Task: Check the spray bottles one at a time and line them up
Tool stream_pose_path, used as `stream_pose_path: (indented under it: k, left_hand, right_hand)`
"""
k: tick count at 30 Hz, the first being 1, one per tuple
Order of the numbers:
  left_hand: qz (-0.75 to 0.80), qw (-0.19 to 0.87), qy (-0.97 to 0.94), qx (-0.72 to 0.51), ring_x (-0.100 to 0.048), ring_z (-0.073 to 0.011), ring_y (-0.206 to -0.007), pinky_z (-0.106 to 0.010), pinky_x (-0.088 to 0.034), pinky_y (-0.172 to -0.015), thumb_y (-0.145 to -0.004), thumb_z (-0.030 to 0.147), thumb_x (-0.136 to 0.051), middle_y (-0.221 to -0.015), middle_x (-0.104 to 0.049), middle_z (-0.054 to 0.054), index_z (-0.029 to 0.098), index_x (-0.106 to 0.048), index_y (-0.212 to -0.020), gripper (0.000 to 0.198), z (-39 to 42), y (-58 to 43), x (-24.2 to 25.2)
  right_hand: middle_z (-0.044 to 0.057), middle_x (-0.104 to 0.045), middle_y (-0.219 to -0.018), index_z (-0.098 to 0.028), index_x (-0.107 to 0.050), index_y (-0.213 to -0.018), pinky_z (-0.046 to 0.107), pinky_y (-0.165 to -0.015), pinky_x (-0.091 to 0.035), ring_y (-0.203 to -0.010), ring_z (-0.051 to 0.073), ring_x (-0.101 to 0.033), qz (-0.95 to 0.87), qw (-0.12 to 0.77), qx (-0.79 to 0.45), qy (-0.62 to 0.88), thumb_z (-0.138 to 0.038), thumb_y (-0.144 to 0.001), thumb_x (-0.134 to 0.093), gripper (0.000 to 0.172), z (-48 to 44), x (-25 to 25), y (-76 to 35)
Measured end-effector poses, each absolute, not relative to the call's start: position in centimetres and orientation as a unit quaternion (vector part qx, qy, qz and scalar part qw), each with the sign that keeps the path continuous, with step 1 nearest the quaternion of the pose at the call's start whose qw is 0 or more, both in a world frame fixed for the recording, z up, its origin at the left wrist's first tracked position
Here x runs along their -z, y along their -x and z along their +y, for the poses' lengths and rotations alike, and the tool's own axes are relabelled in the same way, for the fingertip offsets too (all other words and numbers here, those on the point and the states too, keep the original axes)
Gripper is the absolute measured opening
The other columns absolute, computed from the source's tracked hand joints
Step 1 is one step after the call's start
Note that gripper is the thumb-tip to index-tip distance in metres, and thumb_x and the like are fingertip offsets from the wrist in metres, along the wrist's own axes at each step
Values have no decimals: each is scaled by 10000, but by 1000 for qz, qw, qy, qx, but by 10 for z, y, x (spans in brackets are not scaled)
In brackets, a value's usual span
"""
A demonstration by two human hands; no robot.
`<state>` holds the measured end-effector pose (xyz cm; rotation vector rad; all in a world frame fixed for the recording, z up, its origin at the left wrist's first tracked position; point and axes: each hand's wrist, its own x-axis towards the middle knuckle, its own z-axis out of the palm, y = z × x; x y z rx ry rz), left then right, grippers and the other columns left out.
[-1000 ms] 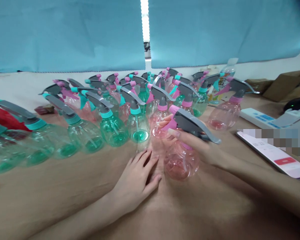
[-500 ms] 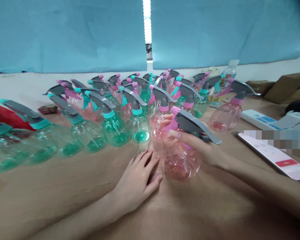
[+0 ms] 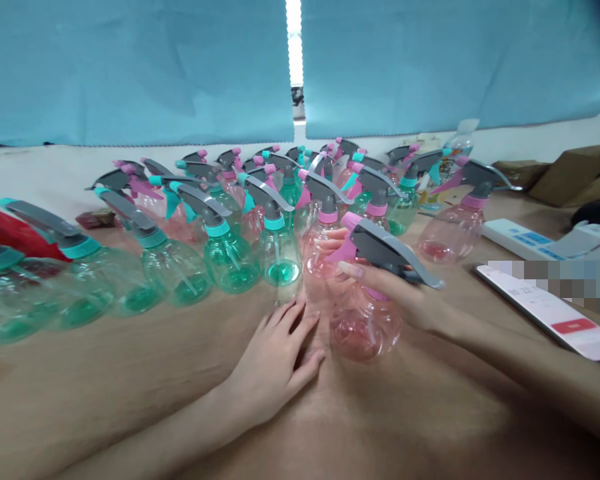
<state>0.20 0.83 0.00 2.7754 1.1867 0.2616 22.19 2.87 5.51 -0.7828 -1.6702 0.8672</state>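
Nothing has shifted since a moment ago: your right hand (image 3: 405,301) keeps its fingers curled round the neck of the pink spray bottle (image 3: 364,330), steadying it upright on the table (image 3: 130,387). Your left hand (image 3: 275,360) lies flat beside it, fingers spread.

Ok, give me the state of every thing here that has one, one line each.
pink spray bottle: upright on the table, sprayer head on, gripped at the neck.
right hand: shut round that bottle's neck.
left hand: open, flat on the table, holding nothing.
other spray bottles: standing, heads on.
phone: lying flat, screen lit.
curtains: drawn, narrow gap.
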Motion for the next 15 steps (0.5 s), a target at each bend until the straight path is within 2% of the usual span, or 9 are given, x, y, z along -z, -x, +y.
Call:
stream_pose_path:
  k: [10, 15]
  left_hand:
    - [389, 62, -914, -96, -379, -332, -1333, -520, -379, -1030, -938, 378, -497, -1457, -431, -146, 166, -504, -1333, 448, 9, -2, 0]
    - [388, 61, -914, -96, -384, -334, -1329, -527, -382, -1025, -939, 382, -498, -1454, -435, -150, 167, -499, -1336, 451, 8, -2, 0]
  right_hand:
    - [6, -681, -941, -254, -655, -948, 400, -880, -503, -901, 205, -647, -691, 509, -382, 344, -316, -852, -627, 118, 27, -58, -221]
    - [-1, -685, -863, -284, -649, -1000, 375, -736, -528, -820, 212, -644, -702, 481, -371, 371, -396, -873, -586, 181, 27, -56, -222]
